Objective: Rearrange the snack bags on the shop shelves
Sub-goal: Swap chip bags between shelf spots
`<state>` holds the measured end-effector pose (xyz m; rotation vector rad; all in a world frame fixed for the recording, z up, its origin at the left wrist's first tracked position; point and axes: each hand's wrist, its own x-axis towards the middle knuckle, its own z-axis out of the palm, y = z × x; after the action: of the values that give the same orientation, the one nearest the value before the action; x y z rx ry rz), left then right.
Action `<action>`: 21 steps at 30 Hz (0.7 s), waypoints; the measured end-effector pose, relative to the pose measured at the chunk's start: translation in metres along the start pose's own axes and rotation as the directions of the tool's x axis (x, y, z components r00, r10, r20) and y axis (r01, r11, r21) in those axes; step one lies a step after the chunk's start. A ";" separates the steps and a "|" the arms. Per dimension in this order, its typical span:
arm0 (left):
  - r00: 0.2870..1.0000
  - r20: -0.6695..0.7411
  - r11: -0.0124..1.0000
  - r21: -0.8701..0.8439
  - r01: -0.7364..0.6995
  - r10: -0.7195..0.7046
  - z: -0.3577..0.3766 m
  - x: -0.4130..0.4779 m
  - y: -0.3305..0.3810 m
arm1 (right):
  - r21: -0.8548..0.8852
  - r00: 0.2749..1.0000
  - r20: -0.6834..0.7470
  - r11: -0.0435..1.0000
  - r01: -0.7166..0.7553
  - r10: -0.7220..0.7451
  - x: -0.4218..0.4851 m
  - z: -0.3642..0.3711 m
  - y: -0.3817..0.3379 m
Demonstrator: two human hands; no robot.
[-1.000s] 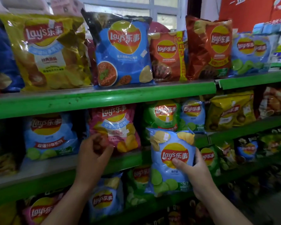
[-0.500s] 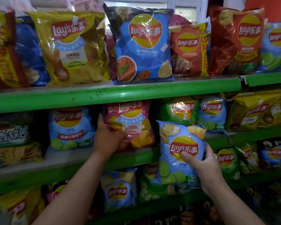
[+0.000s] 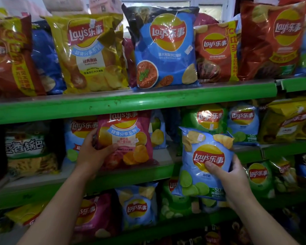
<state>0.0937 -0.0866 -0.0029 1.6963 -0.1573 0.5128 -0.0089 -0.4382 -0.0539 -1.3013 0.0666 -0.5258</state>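
Since a moment ago I see the left hand [image 3: 94, 152] has closed thumb-over-front onto the pink bag [image 3: 125, 138], which now leans out from the middle shelf [image 3: 166, 156]. My right hand [image 3: 231, 175] grasps the light blue bag [image 3: 204, 163], upright in front of that shelf's edge, covering bags below. Behind stand green bags [image 3: 210, 119]; farther up, the top shelf [image 3: 131, 101] carries the large yellow bag [image 3: 90, 53].
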 end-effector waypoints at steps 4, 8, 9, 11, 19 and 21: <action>1.000 0.003 0.999 -0.031 0.007 -0.007 -0.001 -0.002 -0.001 | -0.013 1.000 0.021 1.000 -0.002 0.002 -0.001 0.006 0.001; 1.000 -0.009 0.999 -0.033 0.003 -0.004 -0.001 -0.007 0.000 | -0.033 1.000 0.023 0.999 0.000 0.001 -0.001 0.012 0.001; 1.000 -0.010 0.999 -0.040 0.004 -0.004 0.000 -0.009 0.000 | -0.037 1.000 0.025 0.999 -0.002 0.003 -0.001 0.013 0.001; 1.000 -0.012 0.999 -0.048 0.004 -0.004 -0.001 -0.012 0.002 | -0.035 1.000 0.029 0.999 -0.007 0.008 0.000 0.015 0.001; 0.997 0.013 0.995 -0.078 -0.069 0.070 -0.002 -0.026 0.002 | 0.010 0.998 0.046 0.999 -0.041 0.041 0.006 0.020 0.001; 1.000 0.000 0.996 -0.084 -0.028 0.028 -0.003 -0.024 0.001 | 0.021 0.997 0.048 0.998 -0.055 0.054 0.008 0.022 -0.001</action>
<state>0.0713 -0.0887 -0.0114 1.6139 -0.2005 0.5192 0.0054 -0.4222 -0.0452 -1.2858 0.0564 -0.4477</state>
